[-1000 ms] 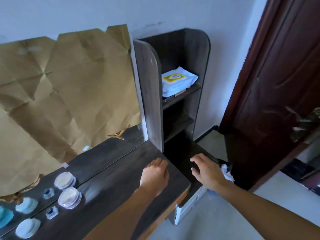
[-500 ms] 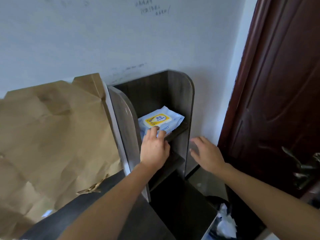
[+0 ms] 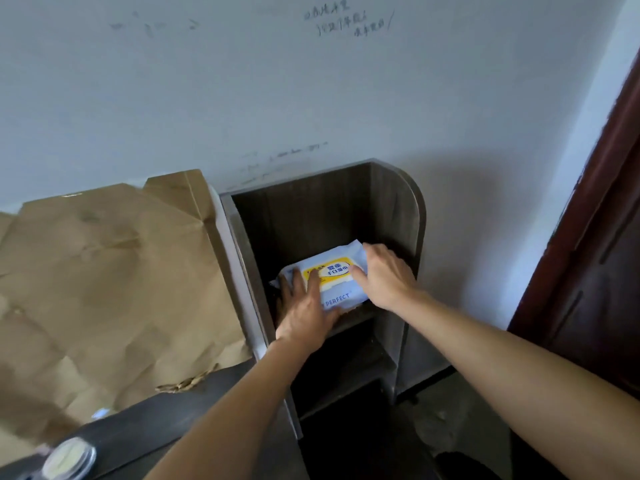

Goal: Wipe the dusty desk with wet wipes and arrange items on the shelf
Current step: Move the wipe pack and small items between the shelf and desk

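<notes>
Both hands were on the wet wipes pack (image 3: 337, 295) by then. The left hand (image 3: 301, 306) lay flat across its left half with straight fingers, and the right hand (image 3: 384, 282) curled round the right end, thumb on the yellow label. Half a second before, only the left fingertips had reached it and the right was hanging in the air beside the shelf (image 3: 394, 216), so that was the change. Crumpled brown paper (image 3: 104, 289) leaned on the wall left of the shelf, and the dark desk (image 3: 145, 420) ran below it. The pack sat on the shelf's top board, and a little clear-lidded jar (image 3: 69, 459) stood on the desk at bottom left (anything else there was out of shot). My guess was they were about to lift the pack out or pull a wipe, so the desk wiping hadn't started.
</notes>
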{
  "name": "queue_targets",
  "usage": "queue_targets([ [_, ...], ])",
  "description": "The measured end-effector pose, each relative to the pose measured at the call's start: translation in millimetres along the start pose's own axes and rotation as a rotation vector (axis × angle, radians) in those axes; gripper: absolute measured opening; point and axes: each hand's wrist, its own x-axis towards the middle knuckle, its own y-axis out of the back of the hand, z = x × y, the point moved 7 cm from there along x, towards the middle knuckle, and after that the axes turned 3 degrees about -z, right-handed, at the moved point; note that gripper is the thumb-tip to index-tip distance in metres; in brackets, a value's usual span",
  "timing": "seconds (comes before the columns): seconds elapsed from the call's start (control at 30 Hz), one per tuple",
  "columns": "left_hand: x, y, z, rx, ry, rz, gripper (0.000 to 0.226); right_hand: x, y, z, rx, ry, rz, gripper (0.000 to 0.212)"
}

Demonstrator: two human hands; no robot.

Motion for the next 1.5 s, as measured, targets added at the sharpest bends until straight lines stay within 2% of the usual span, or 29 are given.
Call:
queue_targets([
  [0.1,-1.7,-2.6,-0.9,0.029,0.008,0.059,0.084,19.2,-6.0,0.3,-0.046,0.018,-0.005,0.048],
  [0.27,-9.9,-1.0,5.5,0.025,0.054,0.149,0.076,30.8,-13.1,12.7,0.204,-0.05,-0.037,0.039],
  [0.33,-12.1,1.5,8.3,0.001,0.077,0.18,0.068,31.8,-10.7,13.9,0.353,-0.044,0.001,0.031],
  [0.5,-20.8,16.4,13.8,-0.115,0.1,0.282,0.058,20.3,19.1,-2.4,0.611,0.103,0.192,0.029],
  [0.63,-35.7,37.6,25.6,-0.152,0.047,0.416,0.057,11.8,59.2,-9.1,0.646,0.167,0.307,0.03],
  [0.83,-92.3,53.1,41.8,-0.256,-0.055,0.51,0.047,-28.0,94.8,-20.6,0.63,0.181,0.359,0.03],
  [1.0,-166.5,58.1,23.3,-0.356,-0.136,0.546,0.04,-90.7,88.9,-49.0,0.646,0.145,0.336,0.026],
  [1.1,-203.7,66.9,14.8,-0.373,-0.177,0.528,0.037,-136.8,64.1,-88.7,0.65,0.216,0.294,0.025],
  [1.23,-249.6,62.8,-42.7,-0.423,0.028,0.519,0.027,-190.8,8.3,-127.2,0.701,0.166,0.155,0.026],
  [1.33,-297.2,58.3,-102.4,-0.357,0.203,0.474,0.022,-215.1,-19.0,-151.8,0.793,0.112,0.032,0.025],
  [1.5,-361.4,59.4,-182.4,-0.264,0.384,0.37,0.026,-252.4,-39.2,-230.7,0.883,0.23,-0.125,0.023],
])
